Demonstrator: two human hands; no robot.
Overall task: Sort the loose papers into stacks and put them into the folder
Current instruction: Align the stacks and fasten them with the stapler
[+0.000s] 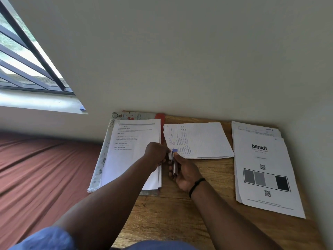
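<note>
The counter (180, 213) is brown wood with rough-looking grain. The stacks are thin white paper (261, 159), matt. The bed (36, 168) has red-brown cloth with soft wrinkles. The wall (180, 51) looks smooth.

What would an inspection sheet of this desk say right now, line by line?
Surface: wooden table against a plain wall.
Job's things: typed stack lying on the patterned folder; handwritten lined stack in the middle; blinkit stack to the right.
Clutter: nothing seen.
Hands: left hand pinches a corner of the lined stack; right hand grips a stapler at that corner.
Cables: nothing seen.
Surroundings: barred window to the left, reddish bedsheet beside the table.
</note>
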